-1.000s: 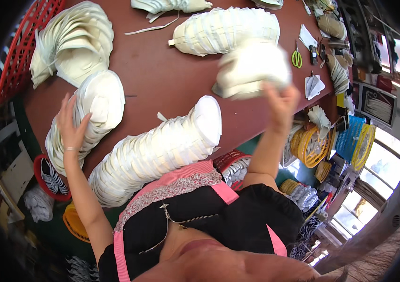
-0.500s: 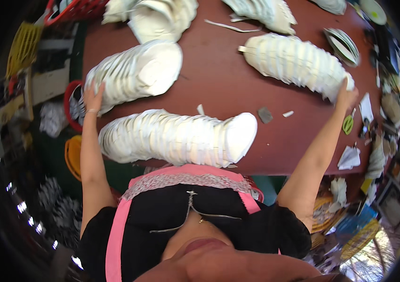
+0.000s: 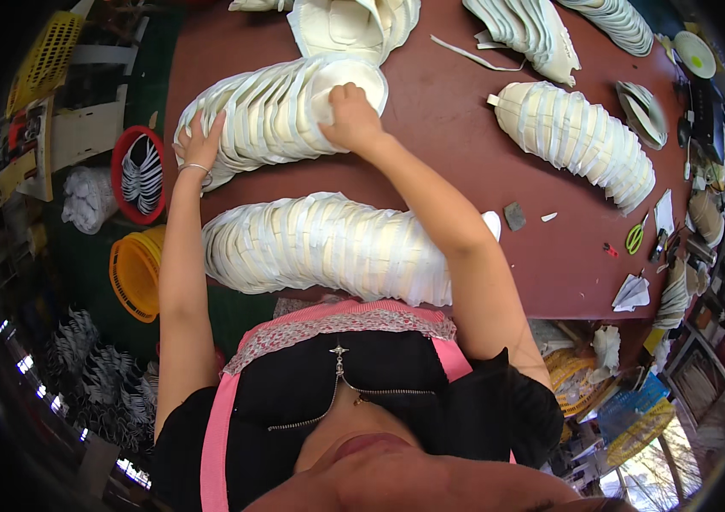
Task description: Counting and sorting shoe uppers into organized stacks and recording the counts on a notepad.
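Note:
A long stack of nested cream and white fabric pieces (image 3: 264, 115), shaped like shoe uppers, lies on the left of the table between my hands. My left hand (image 3: 199, 147) rests on its left end, fingers spread over the layers. At the stack's right end, my right hand (image 3: 352, 121) is closed with bent fingers against the pale end piece; its fingertips are partly hidden. Closer to my body lies a similar stack (image 3: 320, 243), its right end partly covered by my right forearm. Another such stack (image 3: 576, 141) sits farther right, untouched.
More cream pieces (image 3: 350, 26) and a fanned pile (image 3: 533, 34) lie along the far side of the reddish-brown table (image 3: 439, 162). Green-handled scissors (image 3: 635, 239) and paper scraps (image 3: 632, 293) are at the right. A red basket (image 3: 117, 175) and orange basket (image 3: 124, 277) stand beyond the left edge.
My right hand has left the right-hand stack and crossed over to the right end of the left stack. My left hand stays on that stack's left end. The view has shifted slightly.

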